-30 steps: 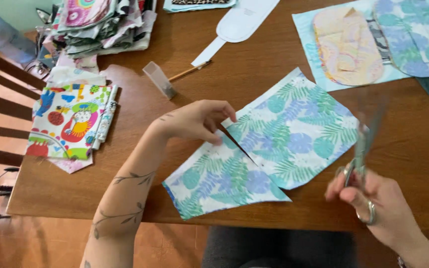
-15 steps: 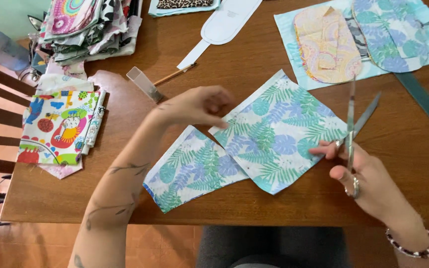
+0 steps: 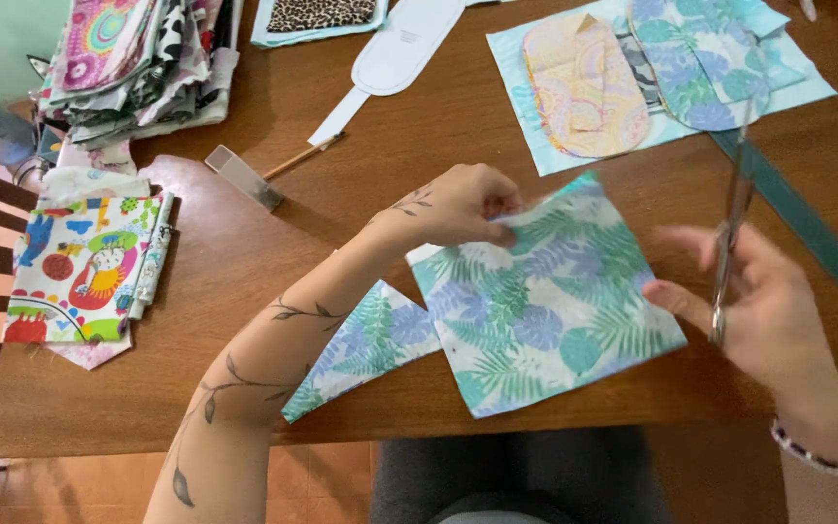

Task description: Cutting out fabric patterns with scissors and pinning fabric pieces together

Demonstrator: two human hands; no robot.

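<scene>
Far left: cartoon-print fabric pieces [image 3: 84, 277] at table [image 3: 244, 320] edge, fabric stack [image 3: 138, 58] above. Smaller leaf-print triangle [image 3: 366, 344] lies near front edge, w/ forearm over it. Left hand [image 3: 458, 206] pinches top edge of the big leaf-print fabric piece [image 3: 545, 301], lifting it. Right hand [image 3: 763, 306] touches its right side, fingers loosely curled round scissors [image 3: 734, 218], blades pointing up. Teal ruler [image 3: 812, 233] far right.

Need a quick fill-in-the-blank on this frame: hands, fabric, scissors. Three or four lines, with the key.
1. The left hand pinches the top edge of the ____-print fabric.
2. The right hand holds a pair of ____, blades pointing away from the person.
3. A smaller cut-off piece of the same fabric lies to the ____ of the big one.
4. Everything lies on a ____ table.

Missing words: leaf; scissors; left; wooden
</scene>
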